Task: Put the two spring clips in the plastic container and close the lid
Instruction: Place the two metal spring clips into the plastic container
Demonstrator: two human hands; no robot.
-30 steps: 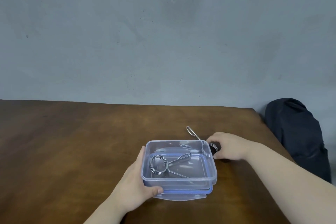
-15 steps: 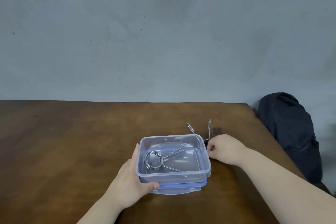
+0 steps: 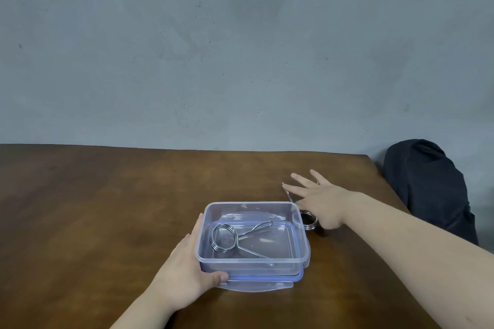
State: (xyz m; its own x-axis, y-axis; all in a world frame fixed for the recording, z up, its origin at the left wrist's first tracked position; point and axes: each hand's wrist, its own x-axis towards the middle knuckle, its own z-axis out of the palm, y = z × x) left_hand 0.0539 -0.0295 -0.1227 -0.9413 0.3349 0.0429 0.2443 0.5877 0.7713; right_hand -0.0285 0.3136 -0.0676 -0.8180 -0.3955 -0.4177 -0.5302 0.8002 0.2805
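A clear plastic container stands on its blue-rimmed lid on the brown table. One metal spring clip lies inside it. My left hand grips the container's near left corner. The second spring clip sits on the table just beyond the container's right wall, with one handle poking up behind. My right hand hovers over that clip with fingers spread flat, holding nothing.
The wooden table runs back to a grey wall. Its right edge lies close to my right forearm. A dark bag rests off the table's right side.
My right hand had its fingers closed around the second clip; now they are spread open and the clip rests on the table. The left hand stays on the container.
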